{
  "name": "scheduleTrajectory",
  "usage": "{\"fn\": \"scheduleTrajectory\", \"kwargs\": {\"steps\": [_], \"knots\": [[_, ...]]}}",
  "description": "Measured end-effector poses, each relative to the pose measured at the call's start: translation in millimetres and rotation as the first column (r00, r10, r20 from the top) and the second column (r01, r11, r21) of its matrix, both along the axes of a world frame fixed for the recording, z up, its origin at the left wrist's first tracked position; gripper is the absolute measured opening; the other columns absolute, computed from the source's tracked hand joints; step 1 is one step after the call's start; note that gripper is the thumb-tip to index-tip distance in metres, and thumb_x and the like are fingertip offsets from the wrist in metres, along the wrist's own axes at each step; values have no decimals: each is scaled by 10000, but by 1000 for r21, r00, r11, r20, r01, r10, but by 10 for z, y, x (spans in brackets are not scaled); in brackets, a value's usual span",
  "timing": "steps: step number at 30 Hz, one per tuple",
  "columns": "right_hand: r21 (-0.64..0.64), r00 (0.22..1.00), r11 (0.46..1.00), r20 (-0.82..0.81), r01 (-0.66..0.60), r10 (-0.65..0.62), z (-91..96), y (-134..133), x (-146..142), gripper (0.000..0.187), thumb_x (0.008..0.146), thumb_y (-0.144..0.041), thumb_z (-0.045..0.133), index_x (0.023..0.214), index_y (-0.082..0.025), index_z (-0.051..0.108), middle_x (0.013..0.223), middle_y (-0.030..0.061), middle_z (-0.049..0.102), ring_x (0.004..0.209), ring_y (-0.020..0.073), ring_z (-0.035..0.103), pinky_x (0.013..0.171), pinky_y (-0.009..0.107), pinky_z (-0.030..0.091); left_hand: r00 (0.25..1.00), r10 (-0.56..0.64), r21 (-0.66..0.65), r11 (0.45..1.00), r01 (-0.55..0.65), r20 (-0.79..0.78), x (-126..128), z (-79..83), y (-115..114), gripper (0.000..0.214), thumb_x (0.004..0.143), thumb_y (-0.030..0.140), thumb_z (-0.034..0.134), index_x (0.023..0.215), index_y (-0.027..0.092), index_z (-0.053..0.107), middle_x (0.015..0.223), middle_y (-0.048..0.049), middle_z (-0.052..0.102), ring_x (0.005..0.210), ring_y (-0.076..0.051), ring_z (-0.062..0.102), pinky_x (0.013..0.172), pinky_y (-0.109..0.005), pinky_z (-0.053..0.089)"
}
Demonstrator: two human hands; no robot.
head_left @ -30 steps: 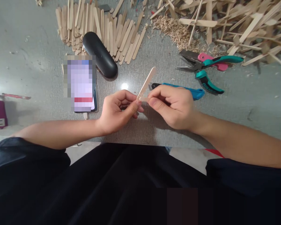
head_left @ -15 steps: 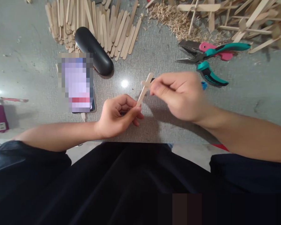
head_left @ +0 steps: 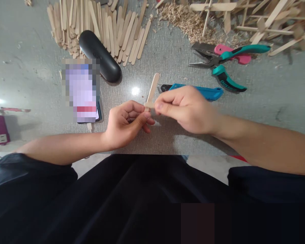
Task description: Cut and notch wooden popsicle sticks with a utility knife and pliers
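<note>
A pinch from either side

From my remote seat, I see the left hand [head_left: 125, 123] pinching the near end of the first stick [head_left: 154, 86] between thumb and forefinger, its other fingers loosely curled. The right hand [head_left: 190, 110] pinches the second stick [head_left: 150, 105] the same way, the remaining fingers folded in; most of that stick is hidden in the grip.

The only writing I can pick out is pale lettering on the lower teal-and-black handle of the pliers [head_left: 216, 61]; it seems to start with "OU", and the rest is too small for me. The screen of the phone [head_left: 81, 89] is blurred into blocks.

I have both sticks in front of the person, over the near part of the table [head_left: 40, 81]. The first stick's long axis runs away from the body, leaning slightly right, rounded end at the far side. The second stick lies nearly level across its lower part, rounded tip pointing left. Just beyond the right hand and partly hidden by it is a blue tool [head_left: 209, 93]. Farther off I see a heap of loose sticks [head_left: 91, 20], with a black case [head_left: 100, 56] at its near edge.
</note>
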State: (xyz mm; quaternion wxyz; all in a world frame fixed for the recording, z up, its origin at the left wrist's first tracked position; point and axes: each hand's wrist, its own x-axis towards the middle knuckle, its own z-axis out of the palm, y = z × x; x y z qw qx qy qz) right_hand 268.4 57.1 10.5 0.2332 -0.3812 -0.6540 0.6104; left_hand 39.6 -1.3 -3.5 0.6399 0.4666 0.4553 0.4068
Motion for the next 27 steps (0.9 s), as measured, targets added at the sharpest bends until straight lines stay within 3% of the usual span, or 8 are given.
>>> {"fn": "scheduleTrajectory", "kwargs": {"steps": [2, 6, 11, 15, 19, 24, 27], "knots": [[-32, 999, 998, -15, -45, 44, -27, 7, -1, 400, 1120, -374, 777, 760, -213, 713, 642, -35, 493, 596, 118, 389, 548, 335, 282, 1000, 5, 0, 1000, -5, 15, 2, 5, 5, 466, 1025, 562, 975, 926, 209, 688, 841, -84, 914, 629, -195, 870, 586, -258, 724], [-34, 997, 998, -40, 61, -62, -59, 7, -6, 375, 1139, -346, 751, 790, -223, 699, 589, -63, 428, 568, 114, 346, 549, 326, 258, 1000, -3, -40, 999, 2, -16, 5, 15, 21, 438, 1019, 538, 986, 947, 197, 721, 835, -76, 912, 621, -188, 864, 607, -259, 735], [-85, 997, 994, -38, -66, 62, -54, 0, -25, 484, 1145, -471, 784, 746, -213, 692, 631, -44, 495, 596, 112, 411, 564, 323, 290, 1000, 28, -42, 999, -28, 8, 14, 8, 25, 406, 1000, 482, 1005, 934, 185, 736, 857, -80, 918, 634, -179, 867, 601, -246, 732], [-105, 998, 993, -29, 59, -62, -68, 20, -12, 456, 1136, -470, 808, 771, -228, 679, 586, -68, 404, 556, 112, 349, 550, 334, 254, 1000, 25, -57, 998, -25, 4, 13, 10, 21, 378, 1014, 447, 997, 942, 181, 738, 826, -72, 910, 602, -170, 853, 594, -232, 722], [-165, 996, 984, -68, -62, 51, -95, 19, -6, 467, 1140, -477, 808, 765, -219, 702, 585, -59, 426, 554, 105, 346, 539, 334, 254, 999, 34, -54, 998, -34, -8, 13, 10, 25, 431, 982, 498, 1022, 932, 185, 730, 847, -82, 916, 610, -182, 859, 589, -247, 725], [-175, 997, 984, -62, 30, -41, -131, 34, -2, 478, 1128, -509, 837, 769, -226, 698, 565, -67, 398, 514, 97, 298, 506, 346, 235, 999, 31, -82, 996, -32, -15, 5, 3, 35, 391, 1000, 471, 1000, 956, 183, 738, 840, -79, 913, 599, -182, 851, 597, -255, 725], [-177, 996, 982, -79, -62, 49, -126, 32, -15, 540, 1126, -583, 835, 752, -223, 685, 573, -65, 417, 514, 92, 326, 503, 329, 243, 1000, 26, -75, 997, -27, -6, -5, -5, 42, 400, 1000, 484, 999, 950, 182, 741, 859, -86, 917, 601, -177, 843, 603, -267, 727]]}}
